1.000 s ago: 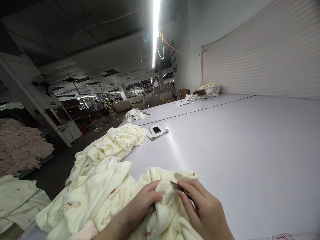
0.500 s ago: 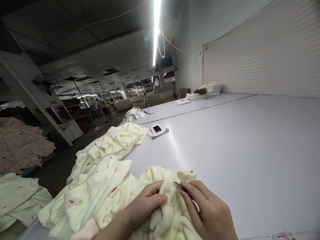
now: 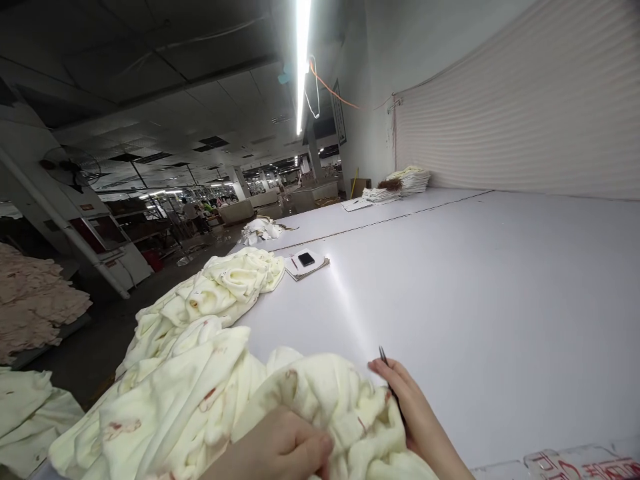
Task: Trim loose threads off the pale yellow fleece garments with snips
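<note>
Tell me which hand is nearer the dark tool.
Right. The right hand holds the tool; the left hand is on the cream cloth, apart from the tool and to its left.

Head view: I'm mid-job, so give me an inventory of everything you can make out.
Cloth heap: 1, pale yellow, table's left side
Dark tool: 1, black, in right hand
Table: 1, whitish, centre to right
Phone-like device: 1, black, on papers
Papers: several, white, mid-table
Scraps: one bunch, white, far left edge
Stacks: 2, mostly white, far end
Tube light: 1, white, overhead
Fan: 1, dark, upper left
Cloth pile: 1, pinkish, far left
Curtain: 1, pinkish striped, right
Distant background: too small to count
Hands: 2, left on cloth heap, right beside it
</note>
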